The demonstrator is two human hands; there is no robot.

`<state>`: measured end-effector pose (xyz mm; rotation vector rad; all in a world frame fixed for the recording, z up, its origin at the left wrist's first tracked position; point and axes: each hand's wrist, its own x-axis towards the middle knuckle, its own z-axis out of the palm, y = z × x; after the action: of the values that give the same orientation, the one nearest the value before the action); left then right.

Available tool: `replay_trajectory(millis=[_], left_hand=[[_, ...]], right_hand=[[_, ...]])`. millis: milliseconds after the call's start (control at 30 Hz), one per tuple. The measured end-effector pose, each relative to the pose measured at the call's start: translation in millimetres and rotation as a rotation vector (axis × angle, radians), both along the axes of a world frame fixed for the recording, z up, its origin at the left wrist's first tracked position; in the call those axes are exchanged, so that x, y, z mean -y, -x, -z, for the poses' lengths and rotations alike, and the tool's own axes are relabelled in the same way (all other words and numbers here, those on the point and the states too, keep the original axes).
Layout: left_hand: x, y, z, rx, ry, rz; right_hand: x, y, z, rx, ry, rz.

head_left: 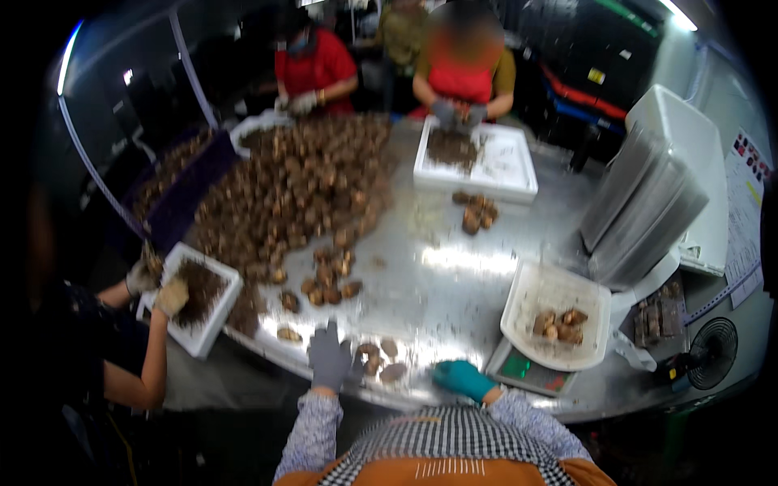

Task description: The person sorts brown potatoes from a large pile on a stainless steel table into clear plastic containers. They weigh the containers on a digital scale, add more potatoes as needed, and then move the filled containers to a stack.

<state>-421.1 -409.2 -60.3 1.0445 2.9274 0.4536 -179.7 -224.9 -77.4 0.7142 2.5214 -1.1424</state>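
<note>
My left hand (329,360), in a grey glove, reaches over the near edge of the metal table with its fingers stretched out. Just right of it lie several brown tubers (392,373), and I see nothing held in its fingers. My right hand (463,379), in a teal glove, rests low over the table edge, fingers extended to the left and no object visible in them. Close to its right stands a scale (527,371) with a lit display. On the scale sits a white tub (598,312) holding a few tubers (559,326).
A large heap of brown tubers (300,182) covers the table's left and far side. Stacked clear and white tubs (648,178) stand at right, above a small black fan (713,352). Co-workers' gloved hands work over white trays (515,174) at left and across the table.
</note>
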Motion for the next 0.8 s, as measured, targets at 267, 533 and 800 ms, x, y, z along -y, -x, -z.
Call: replay_trajectory(millis=[267, 533, 800], left_hand=[[-10, 4, 23, 0.418, -0.128, -0.012], [-24, -32, 17, 0.538, -0.223, 0.182], [-32, -48, 5, 0.771, -0.303, 0.017]], right_hand=[[17, 35, 33, 0.07, 0.476, 0.045], [0, -8, 23, -0.043, 0.532, 0.523], [3, -34, 37, -0.109, 0.214, 0.449]])
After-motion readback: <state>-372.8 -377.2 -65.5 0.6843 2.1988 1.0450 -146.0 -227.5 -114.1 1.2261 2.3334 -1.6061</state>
